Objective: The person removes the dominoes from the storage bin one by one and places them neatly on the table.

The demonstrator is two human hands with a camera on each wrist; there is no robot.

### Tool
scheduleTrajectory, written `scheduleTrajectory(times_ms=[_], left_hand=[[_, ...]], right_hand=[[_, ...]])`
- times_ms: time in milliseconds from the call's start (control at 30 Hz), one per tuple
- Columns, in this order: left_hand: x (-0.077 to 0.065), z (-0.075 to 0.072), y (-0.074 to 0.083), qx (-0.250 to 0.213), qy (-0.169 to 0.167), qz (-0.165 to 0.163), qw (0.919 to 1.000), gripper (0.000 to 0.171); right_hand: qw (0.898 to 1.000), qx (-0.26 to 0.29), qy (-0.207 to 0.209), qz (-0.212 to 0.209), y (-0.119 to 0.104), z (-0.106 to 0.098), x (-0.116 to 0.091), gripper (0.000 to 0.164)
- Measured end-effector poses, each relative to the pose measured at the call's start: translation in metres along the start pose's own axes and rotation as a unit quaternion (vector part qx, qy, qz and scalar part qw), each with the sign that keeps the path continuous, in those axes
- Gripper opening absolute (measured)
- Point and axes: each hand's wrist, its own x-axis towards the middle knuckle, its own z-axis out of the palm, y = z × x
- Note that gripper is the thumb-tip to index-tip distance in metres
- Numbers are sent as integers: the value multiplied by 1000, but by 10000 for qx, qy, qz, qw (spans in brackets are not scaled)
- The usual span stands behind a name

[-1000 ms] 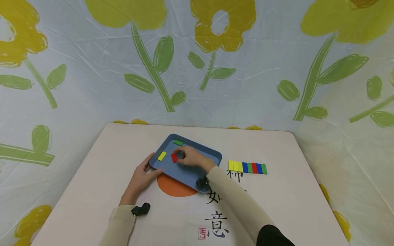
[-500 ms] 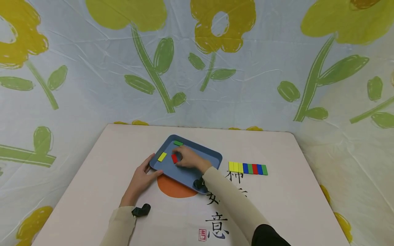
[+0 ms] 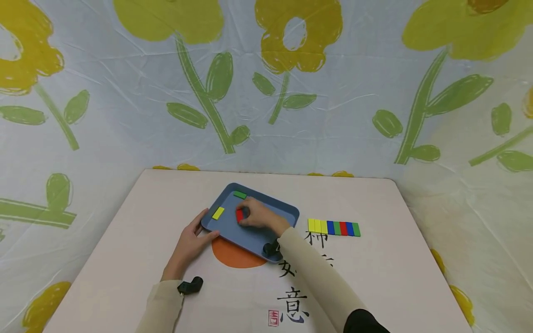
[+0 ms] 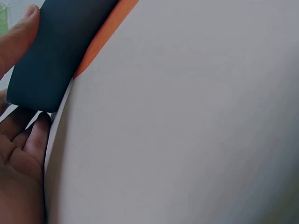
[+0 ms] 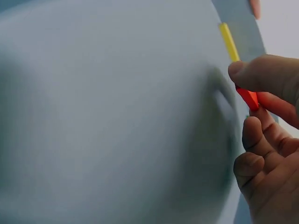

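Note:
A blue tray (image 3: 287,206) lies at an angle on the table, and my left hand (image 3: 192,243) grips its left corner. In the left wrist view, the thumb (image 4: 23,35) lies over the tray's dark rim (image 4: 56,51), the other fingers beside and under it. Above the tray's floor, my right hand (image 3: 260,215) pinches a small red tile (image 3: 239,215). The right wrist view has this red tile (image 5: 247,97) between thumb and fingers. A yellow tile (image 3: 218,213) lies on the tray to the left, and a green tile (image 3: 239,194) sits near its far rim.
Right of the tray, a row of yellow, blue, green and red tiles (image 3: 334,227) lies on the table. The white tablecloth (image 3: 354,268) bears black characters and an orange disc (image 3: 237,256) partly under the tray. A flower-printed sheet (image 3: 333,129) hangs behind and at the sides.
My right hand has shifted the red tile slightly rightward, away from the yellow tile, and the tile stands more upright in view. My left hand keeps its grip on the tray corner.

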Motion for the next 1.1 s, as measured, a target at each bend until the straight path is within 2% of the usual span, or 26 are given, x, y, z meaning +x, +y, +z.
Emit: scheduleTrajectory(times_ms=[300, 533, 867, 1100], left_hand=[[-1, -1, -1, -12, -2, 25, 10000, 93], [-2, -1, -4, -30, -3, 69, 10000, 92], [-2, 0, 0, -48, -46, -1, 10000, 91], [0, 0, -2, 13, -29, 21, 10000, 91]], right_hand=[[9988, 194, 374, 248, 4, -24, -29, 45], [9966, 289, 741, 214, 9, -38, -54, 47], [9882, 410, 1435, 360, 28, -46, -106, 46], [9791, 797, 1786, 565, 43, -50, -141, 46]])
